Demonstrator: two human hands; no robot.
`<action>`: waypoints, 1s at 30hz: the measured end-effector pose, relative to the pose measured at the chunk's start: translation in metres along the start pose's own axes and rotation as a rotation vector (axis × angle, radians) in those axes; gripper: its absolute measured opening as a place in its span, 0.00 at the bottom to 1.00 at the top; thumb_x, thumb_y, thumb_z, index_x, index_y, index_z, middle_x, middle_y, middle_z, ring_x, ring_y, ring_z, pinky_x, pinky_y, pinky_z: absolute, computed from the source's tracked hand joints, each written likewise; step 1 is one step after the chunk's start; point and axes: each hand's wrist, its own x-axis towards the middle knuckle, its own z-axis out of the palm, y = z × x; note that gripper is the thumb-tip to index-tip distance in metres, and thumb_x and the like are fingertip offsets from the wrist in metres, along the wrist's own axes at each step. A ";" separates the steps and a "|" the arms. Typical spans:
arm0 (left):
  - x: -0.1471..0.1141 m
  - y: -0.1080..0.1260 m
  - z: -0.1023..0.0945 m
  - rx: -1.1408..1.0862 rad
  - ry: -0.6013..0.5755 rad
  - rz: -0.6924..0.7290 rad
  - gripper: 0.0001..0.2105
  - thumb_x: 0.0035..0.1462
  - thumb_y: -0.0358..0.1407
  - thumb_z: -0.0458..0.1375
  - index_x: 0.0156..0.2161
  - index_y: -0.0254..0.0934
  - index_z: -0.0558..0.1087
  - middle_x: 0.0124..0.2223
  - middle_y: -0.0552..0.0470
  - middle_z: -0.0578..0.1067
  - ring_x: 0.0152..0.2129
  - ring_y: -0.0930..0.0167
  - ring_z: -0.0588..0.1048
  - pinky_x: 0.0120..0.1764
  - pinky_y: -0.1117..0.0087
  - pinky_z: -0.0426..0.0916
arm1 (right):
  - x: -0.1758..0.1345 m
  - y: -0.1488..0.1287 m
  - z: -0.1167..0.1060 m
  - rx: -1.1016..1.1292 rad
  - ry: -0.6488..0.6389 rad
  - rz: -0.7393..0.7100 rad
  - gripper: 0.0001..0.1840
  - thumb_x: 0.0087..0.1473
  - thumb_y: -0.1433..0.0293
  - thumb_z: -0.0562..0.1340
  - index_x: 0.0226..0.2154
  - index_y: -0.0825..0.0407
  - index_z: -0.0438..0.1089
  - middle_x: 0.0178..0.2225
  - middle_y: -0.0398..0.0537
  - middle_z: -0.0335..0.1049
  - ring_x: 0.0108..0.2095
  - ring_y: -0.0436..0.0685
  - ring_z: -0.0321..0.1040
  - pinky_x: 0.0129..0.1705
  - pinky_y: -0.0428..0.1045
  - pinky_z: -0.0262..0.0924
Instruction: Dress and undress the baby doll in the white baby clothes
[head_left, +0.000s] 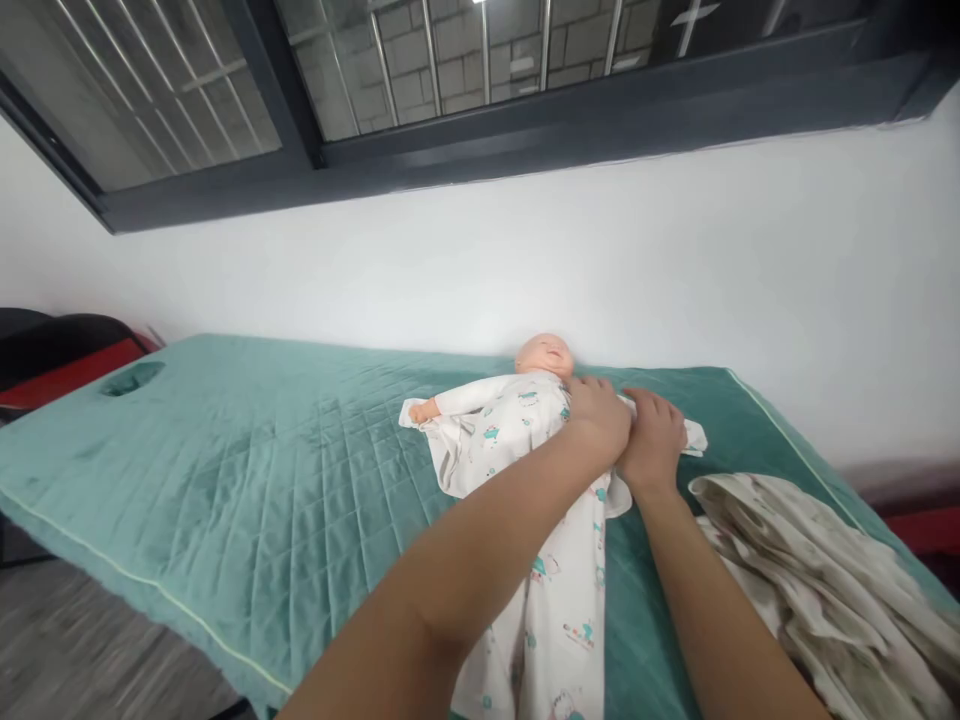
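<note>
1. Touching white, teal-printed fabric clothing [506, 432]: left hand [600, 415], right hand [654, 435]; can't tell if either pinches it.
2. Pink, smooth-headed baby doll [543, 354] lies face-up beneath and beyond hands, likely for front access.

This looks like a massage or care-training room. A quilted massage bed [300, 480] with a face hole [133, 378] bears a baby doll [525, 425].
</note>
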 end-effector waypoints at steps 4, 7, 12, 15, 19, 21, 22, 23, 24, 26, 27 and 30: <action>0.028 0.003 0.014 0.022 -0.006 -0.024 0.19 0.61 0.35 0.51 0.55 0.36 0.73 0.61 0.38 0.66 0.55 0.54 0.65 0.55 0.47 0.58 | 0.003 0.014 0.007 0.028 0.062 0.035 0.22 0.54 0.65 0.54 0.50 0.53 0.68 0.50 0.58 0.69 0.51 0.69 0.60 0.54 0.62 0.53; 0.039 -0.012 0.011 0.014 -0.005 -0.013 0.19 0.59 0.37 0.54 0.54 0.37 0.73 0.60 0.38 0.66 0.55 0.53 0.66 0.54 0.47 0.61 | 0.006 0.028 0.013 0.110 0.141 0.055 0.25 0.50 0.65 0.55 0.49 0.57 0.68 0.47 0.61 0.70 0.49 0.68 0.62 0.55 0.62 0.55; 0.029 -0.030 -0.002 0.027 -0.002 0.010 0.19 0.60 0.30 0.52 0.55 0.31 0.71 0.57 0.34 0.69 0.53 0.54 0.68 0.51 0.50 0.65 | 0.009 0.044 0.024 0.188 0.193 0.110 0.26 0.46 0.68 0.54 0.48 0.59 0.69 0.46 0.61 0.70 0.48 0.67 0.65 0.55 0.62 0.56; 0.024 -0.019 0.001 0.026 -0.042 0.101 0.16 0.61 0.30 0.50 0.51 0.32 0.75 0.56 0.36 0.70 0.54 0.57 0.68 0.52 0.55 0.65 | 0.009 0.044 0.028 0.206 0.145 0.130 0.25 0.46 0.67 0.54 0.47 0.58 0.70 0.45 0.60 0.72 0.47 0.66 0.66 0.53 0.61 0.58; 0.034 -0.002 0.017 0.021 -0.067 0.132 0.16 0.61 0.32 0.52 0.51 0.34 0.75 0.61 0.37 0.66 0.56 0.56 0.65 0.53 0.52 0.64 | 0.010 0.039 0.025 0.179 0.094 0.162 0.23 0.46 0.64 0.56 0.44 0.56 0.72 0.43 0.59 0.73 0.45 0.66 0.66 0.50 0.60 0.59; 0.042 -0.002 0.025 0.023 -0.065 0.098 0.17 0.60 0.33 0.53 0.52 0.35 0.74 0.61 0.37 0.65 0.57 0.54 0.64 0.54 0.49 0.62 | 0.010 0.037 0.022 0.165 0.073 0.167 0.22 0.46 0.64 0.56 0.42 0.55 0.73 0.42 0.58 0.73 0.44 0.66 0.66 0.49 0.60 0.59; 0.046 -0.004 0.028 0.027 -0.065 0.078 0.17 0.60 0.33 0.53 0.53 0.35 0.74 0.61 0.37 0.66 0.57 0.54 0.64 0.55 0.47 0.61 | 0.010 0.037 0.020 0.162 0.066 0.165 0.21 0.46 0.64 0.56 0.42 0.54 0.73 0.41 0.58 0.73 0.44 0.66 0.66 0.49 0.59 0.59; 0.049 -0.007 0.030 0.031 -0.064 0.056 0.18 0.60 0.33 0.53 0.54 0.36 0.73 0.61 0.37 0.66 0.57 0.53 0.64 0.55 0.46 0.61 | 0.011 0.037 0.019 0.163 0.062 0.163 0.21 0.46 0.65 0.55 0.41 0.54 0.73 0.41 0.57 0.73 0.44 0.65 0.67 0.49 0.59 0.59; 0.052 -0.011 0.032 0.035 -0.063 0.036 0.19 0.60 0.33 0.54 0.55 0.36 0.72 0.62 0.36 0.66 0.57 0.53 0.65 0.55 0.44 0.60 | 0.011 0.037 0.018 0.169 0.063 0.164 0.21 0.45 0.66 0.55 0.41 0.54 0.73 0.41 0.57 0.73 0.43 0.65 0.67 0.49 0.59 0.59; 0.054 -0.019 0.031 0.043 -0.061 0.004 0.20 0.59 0.33 0.54 0.56 0.36 0.71 0.61 0.36 0.66 0.56 0.52 0.66 0.54 0.42 0.60 | 0.011 0.039 0.018 0.196 0.073 0.178 0.21 0.44 0.67 0.55 0.41 0.54 0.73 0.42 0.56 0.73 0.44 0.65 0.67 0.50 0.59 0.60; 0.055 -0.023 0.030 0.046 -0.059 -0.005 0.20 0.59 0.34 0.55 0.56 0.36 0.71 0.61 0.35 0.66 0.56 0.51 0.66 0.54 0.41 0.59 | 0.011 0.041 0.018 0.216 0.076 0.193 0.21 0.44 0.67 0.55 0.41 0.53 0.73 0.42 0.56 0.73 0.44 0.64 0.67 0.50 0.58 0.60; 0.053 -0.033 0.022 0.053 -0.050 -0.018 0.20 0.57 0.33 0.57 0.55 0.33 0.73 0.61 0.34 0.67 0.56 0.50 0.66 0.54 0.41 0.59 | 0.010 0.046 0.019 0.304 0.080 0.266 0.21 0.43 0.67 0.55 0.41 0.53 0.72 0.42 0.55 0.73 0.43 0.64 0.68 0.49 0.58 0.60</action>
